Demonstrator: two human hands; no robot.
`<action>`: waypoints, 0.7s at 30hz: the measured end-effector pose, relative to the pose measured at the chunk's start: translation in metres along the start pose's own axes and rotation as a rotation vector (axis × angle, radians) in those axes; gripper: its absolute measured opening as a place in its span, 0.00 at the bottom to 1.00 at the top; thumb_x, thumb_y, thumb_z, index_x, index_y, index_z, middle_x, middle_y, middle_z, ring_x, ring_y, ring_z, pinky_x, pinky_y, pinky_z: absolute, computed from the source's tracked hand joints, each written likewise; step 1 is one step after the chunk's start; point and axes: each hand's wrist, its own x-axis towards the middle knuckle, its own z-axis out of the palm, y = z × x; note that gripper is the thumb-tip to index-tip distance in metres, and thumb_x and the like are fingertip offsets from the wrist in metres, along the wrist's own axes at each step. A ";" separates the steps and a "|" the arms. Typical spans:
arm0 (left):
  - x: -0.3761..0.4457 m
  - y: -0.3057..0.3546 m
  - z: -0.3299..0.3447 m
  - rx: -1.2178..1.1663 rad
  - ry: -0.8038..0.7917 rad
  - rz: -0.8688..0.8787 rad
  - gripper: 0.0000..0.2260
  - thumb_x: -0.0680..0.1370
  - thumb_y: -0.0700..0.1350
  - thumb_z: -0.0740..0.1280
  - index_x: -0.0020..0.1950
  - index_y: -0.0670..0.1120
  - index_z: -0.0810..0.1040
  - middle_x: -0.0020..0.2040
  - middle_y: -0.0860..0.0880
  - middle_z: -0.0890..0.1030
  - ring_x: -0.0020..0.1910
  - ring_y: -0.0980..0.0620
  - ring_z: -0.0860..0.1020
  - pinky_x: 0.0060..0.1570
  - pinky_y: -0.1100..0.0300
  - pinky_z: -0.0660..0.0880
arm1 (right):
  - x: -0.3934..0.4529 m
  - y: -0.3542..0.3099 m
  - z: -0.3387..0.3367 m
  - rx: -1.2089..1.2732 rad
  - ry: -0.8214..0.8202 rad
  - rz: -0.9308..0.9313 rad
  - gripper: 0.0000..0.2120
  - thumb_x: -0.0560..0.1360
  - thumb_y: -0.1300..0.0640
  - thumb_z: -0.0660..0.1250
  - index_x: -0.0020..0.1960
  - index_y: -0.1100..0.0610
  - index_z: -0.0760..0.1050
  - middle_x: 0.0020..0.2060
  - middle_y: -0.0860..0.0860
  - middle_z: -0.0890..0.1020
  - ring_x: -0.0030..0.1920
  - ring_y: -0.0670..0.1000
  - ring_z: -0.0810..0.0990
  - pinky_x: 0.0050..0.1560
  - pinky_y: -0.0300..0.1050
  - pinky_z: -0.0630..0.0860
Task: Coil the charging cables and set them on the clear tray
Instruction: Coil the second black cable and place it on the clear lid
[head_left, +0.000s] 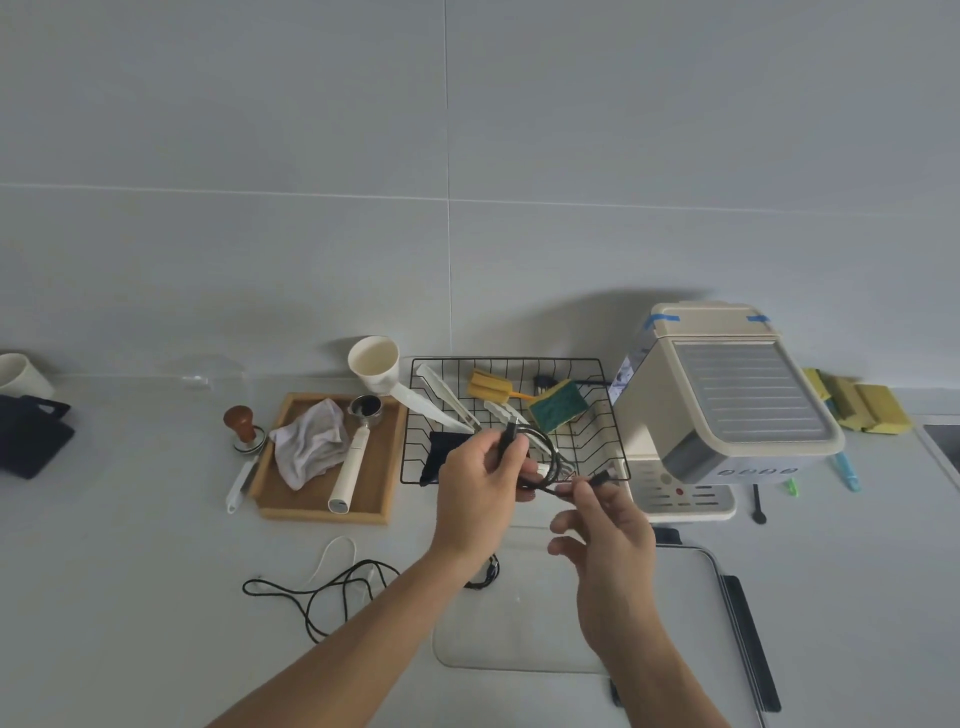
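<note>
left hand (480, 480): closed on black cable (545, 457) loops, pinning the coil | right hand (608, 540): fingertips pinch its free end to guide winding | held above clear tray (675, 597); loose cables (322, 592) near-left uncoiled

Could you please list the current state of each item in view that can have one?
left hand: shut on black cable
right hand: pinching the cable's end
black cable: partly coiled, held above the counter
clear tray: flat on the counter, one small coil at its left edge
loose cables: uncoiled, left of the tray
cloth: crumpled on the wooden tray
green sponge: tilted in the wire rack
</note>
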 end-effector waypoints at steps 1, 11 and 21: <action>0.002 0.000 0.000 0.004 0.005 -0.003 0.08 0.83 0.46 0.66 0.51 0.43 0.82 0.40 0.46 0.86 0.41 0.49 0.87 0.38 0.50 0.85 | 0.000 0.000 -0.001 0.085 -0.009 0.072 0.07 0.83 0.63 0.64 0.49 0.63 0.79 0.42 0.56 0.84 0.29 0.49 0.76 0.27 0.41 0.75; 0.003 -0.005 0.001 0.020 -0.067 -0.050 0.09 0.83 0.45 0.66 0.50 0.43 0.84 0.39 0.43 0.84 0.37 0.47 0.83 0.32 0.59 0.79 | 0.017 0.000 -0.007 0.198 -0.145 0.283 0.05 0.81 0.67 0.64 0.55 0.65 0.77 0.37 0.54 0.79 0.27 0.45 0.68 0.25 0.36 0.69; 0.005 -0.009 -0.002 0.487 -0.126 0.173 0.12 0.84 0.50 0.62 0.48 0.46 0.81 0.34 0.52 0.80 0.31 0.52 0.78 0.31 0.53 0.76 | 0.021 -0.008 -0.011 0.071 -0.313 0.173 0.08 0.79 0.68 0.62 0.55 0.67 0.78 0.36 0.55 0.72 0.30 0.49 0.69 0.29 0.44 0.74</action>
